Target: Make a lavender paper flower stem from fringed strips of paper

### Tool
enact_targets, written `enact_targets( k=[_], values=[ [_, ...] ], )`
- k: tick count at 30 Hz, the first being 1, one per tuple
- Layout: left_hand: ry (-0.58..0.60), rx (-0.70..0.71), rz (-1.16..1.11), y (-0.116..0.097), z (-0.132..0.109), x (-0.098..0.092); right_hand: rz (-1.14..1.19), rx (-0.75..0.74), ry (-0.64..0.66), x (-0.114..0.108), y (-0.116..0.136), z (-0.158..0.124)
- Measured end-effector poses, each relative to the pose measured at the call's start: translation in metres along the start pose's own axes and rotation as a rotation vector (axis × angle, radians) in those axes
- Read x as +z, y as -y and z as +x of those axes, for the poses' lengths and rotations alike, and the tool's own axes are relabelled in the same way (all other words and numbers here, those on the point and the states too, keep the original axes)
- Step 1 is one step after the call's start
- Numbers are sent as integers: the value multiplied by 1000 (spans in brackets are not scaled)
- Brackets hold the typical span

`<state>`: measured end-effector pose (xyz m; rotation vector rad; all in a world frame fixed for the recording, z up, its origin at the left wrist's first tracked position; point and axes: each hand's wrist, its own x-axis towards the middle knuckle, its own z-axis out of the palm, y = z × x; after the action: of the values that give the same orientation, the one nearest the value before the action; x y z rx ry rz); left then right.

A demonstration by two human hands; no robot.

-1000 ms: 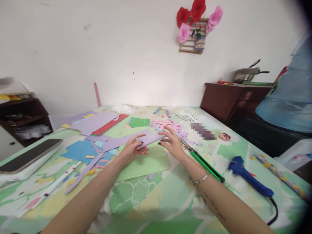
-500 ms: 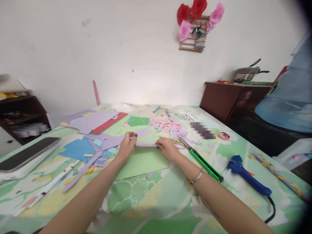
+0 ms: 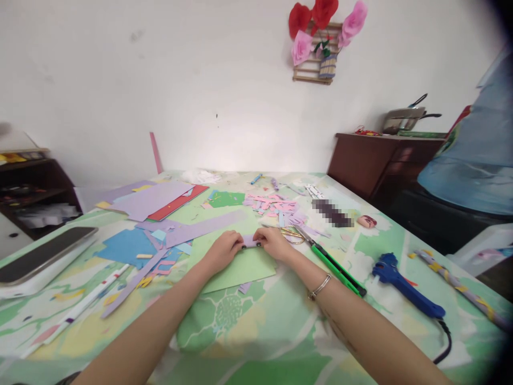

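My left hand (image 3: 223, 250) and my right hand (image 3: 273, 241) meet at the table's middle, both closed on a small folded lilac paper piece (image 3: 250, 241). They press it down on a light green sheet (image 3: 236, 267). Only a short bit of the lilac paper shows between my fingertips. A metal bangle (image 3: 319, 286) circles my right wrist. Gold-handled scissors (image 3: 292, 233) lie just right of my right hand.
A green utility knife (image 3: 335, 264) and a blue glue gun (image 3: 404, 287) lie to the right. Lilac, red and blue paper sheets (image 3: 154, 201) and scraps spread left and behind. A phone (image 3: 42, 256) rests at far left. A brown cabinet (image 3: 380, 160) stands at the right wall.
The lilac strip was held open in the air, then laid on the green sheet. My hands have moved closer together, and the paper between them is now much shorter.
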<state>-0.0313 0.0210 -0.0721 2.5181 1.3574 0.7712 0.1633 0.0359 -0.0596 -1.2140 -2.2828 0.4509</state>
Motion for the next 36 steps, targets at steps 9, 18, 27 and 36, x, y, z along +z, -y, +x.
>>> enact_targets(
  k=[9,18,27,36],
  values=[
    [123,-140,239,0,7,4,20,83,80,-3,-7,14],
    [102,-135,231,-1,5,4,-252,-147,30,-3,3,-1],
    [69,55,44,12,-1,-12,-255,-48,-8,1,0,4],
    [142,-31,169,17,5,-11,22,148,12,-7,-6,10]
  ],
)
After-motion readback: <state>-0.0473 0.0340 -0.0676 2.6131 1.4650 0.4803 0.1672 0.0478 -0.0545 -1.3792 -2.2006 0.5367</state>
